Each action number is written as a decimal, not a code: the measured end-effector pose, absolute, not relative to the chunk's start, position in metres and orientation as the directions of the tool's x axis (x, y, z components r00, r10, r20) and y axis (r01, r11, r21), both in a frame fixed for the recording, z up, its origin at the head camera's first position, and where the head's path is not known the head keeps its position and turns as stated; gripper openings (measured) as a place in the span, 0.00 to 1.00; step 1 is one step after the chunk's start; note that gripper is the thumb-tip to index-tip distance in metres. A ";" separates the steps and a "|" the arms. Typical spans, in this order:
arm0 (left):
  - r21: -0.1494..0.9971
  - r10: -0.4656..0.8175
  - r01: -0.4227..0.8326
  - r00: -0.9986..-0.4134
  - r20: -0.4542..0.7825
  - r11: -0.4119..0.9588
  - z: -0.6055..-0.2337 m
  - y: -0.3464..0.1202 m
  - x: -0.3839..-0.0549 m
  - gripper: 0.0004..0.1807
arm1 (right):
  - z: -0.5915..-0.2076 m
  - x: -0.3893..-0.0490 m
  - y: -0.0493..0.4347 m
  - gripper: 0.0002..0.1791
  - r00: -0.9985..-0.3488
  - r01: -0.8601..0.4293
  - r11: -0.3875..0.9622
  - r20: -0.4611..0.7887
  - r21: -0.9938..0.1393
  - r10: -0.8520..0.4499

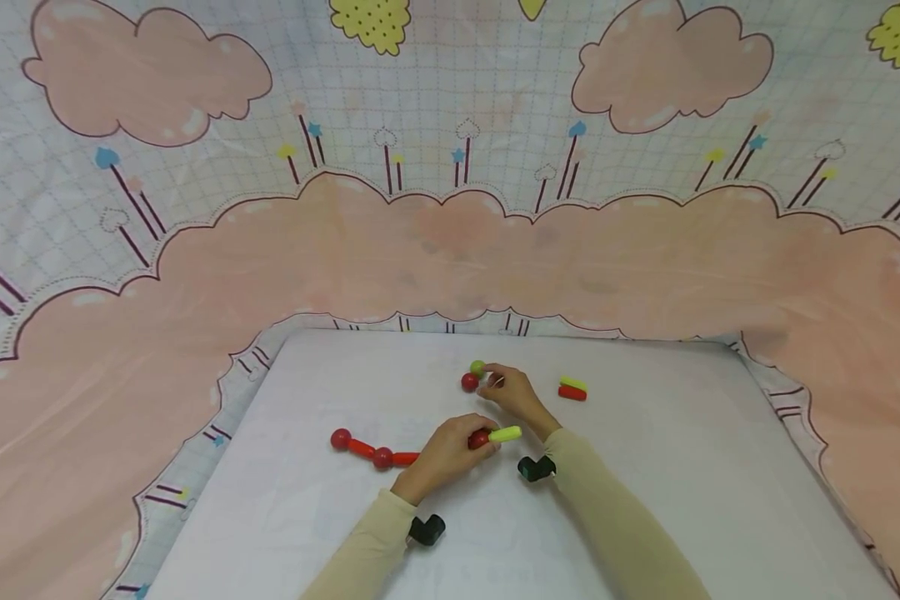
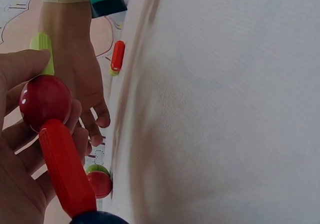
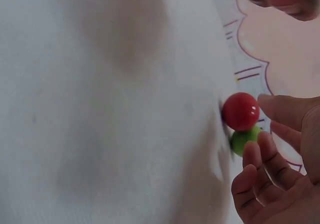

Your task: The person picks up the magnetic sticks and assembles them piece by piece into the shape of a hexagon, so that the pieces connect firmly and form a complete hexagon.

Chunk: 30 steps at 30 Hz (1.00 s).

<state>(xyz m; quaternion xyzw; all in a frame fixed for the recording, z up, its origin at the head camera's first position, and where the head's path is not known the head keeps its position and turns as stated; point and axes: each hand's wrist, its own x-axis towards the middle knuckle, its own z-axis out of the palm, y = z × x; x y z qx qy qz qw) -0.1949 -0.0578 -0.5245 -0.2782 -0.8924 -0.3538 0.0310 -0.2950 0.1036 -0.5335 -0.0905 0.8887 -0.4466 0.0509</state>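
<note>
My left hand (image 1: 450, 450) holds a chain of red balls and red rods, fingers and thumb around a red ball (image 2: 46, 102) and the base of a yellow-green rod (image 1: 506, 434). A red rod (image 2: 67, 169) runs from that ball to a dark blue ball (image 2: 100, 218), which the left hand hides in the head view. The chain's far end, with a red ball (image 1: 341, 439), trails left over the table. Farther back, my right hand (image 1: 516, 393) reaches with parted, bent fingers beside a loose red ball (image 3: 241, 111) and a green ball (image 3: 244, 141).
To the right of my right hand, a yellow rod (image 1: 573, 383) and a red rod (image 1: 572, 393) lie side by side on the white tabletop (image 1: 682, 467). A patterned cloth (image 1: 450, 258) with clouds hangs behind the table.
</note>
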 end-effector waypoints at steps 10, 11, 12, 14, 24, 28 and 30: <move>0.609 0.484 0.542 -0.830 0.279 0.579 -0.522 -0.056 -0.193 0.10 | -0.536 -0.297 0.097 0.26 -0.966 -0.136 0.579 -0.022 -0.804 -0.258; 0.609 0.483 0.542 -0.830 0.280 0.579 -0.523 -0.056 -0.193 0.10 | -0.536 -0.297 0.096 0.26 -0.965 -0.135 0.580 -0.026 -0.804 -0.261; 0.609 0.482 0.541 -0.830 0.279 0.579 -0.522 -0.056 -0.193 0.10 | -0.536 -0.296 0.096 0.26 -0.965 -0.132 0.582 -0.031 -0.802 -0.261; 0.610 0.481 0.539 -0.832 0.277 0.581 -0.523 -0.056 -0.193 0.10 | -0.535 -0.296 0.096 0.24 -0.966 -0.116 0.592 -0.050 -0.798 -0.255; 0.609 0.477 0.529 -0.838 0.265 0.591 -0.523 -0.056 -0.193 0.10 | -0.537 -0.293 0.096 0.19 -0.968 -0.112 0.628 -0.060 -0.770 -0.245; 0.610 0.474 0.515 -0.845 0.246 0.603 -0.523 -0.057 -0.193 0.11 | -0.532 -0.291 0.097 0.19 -0.968 -0.111 0.625 -0.057 -0.773 -0.243; 0.608 0.470 0.507 -0.850 0.237 0.610 -0.523 -0.057 -0.193 0.12 | -0.528 -0.289 0.099 0.19 -0.968 -0.115 0.619 -0.051 -0.777 -0.244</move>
